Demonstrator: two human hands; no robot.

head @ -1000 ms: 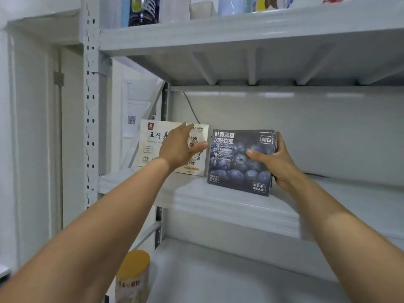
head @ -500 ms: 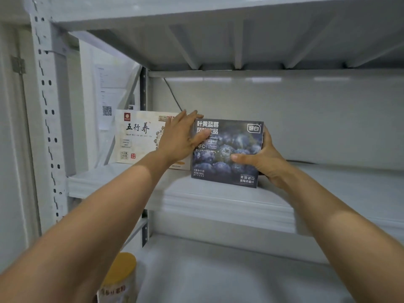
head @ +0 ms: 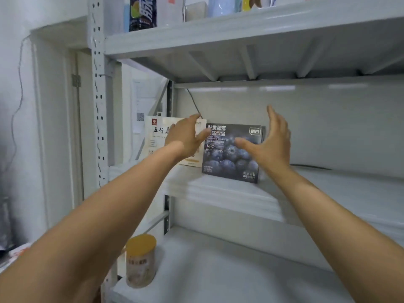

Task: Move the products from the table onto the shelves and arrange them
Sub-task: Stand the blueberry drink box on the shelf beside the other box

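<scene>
Hovering spread before the blueberry box (head: 227, 165) — left hand (head: 185, 136), right hand (head: 273, 143).

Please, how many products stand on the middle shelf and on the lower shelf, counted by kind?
Boxes: 2, the white box and the dark blueberry box, both on the middle shelf.
Cans: 1, the yellow-lidded can, on the lower shelf.
Total: 3.
</scene>
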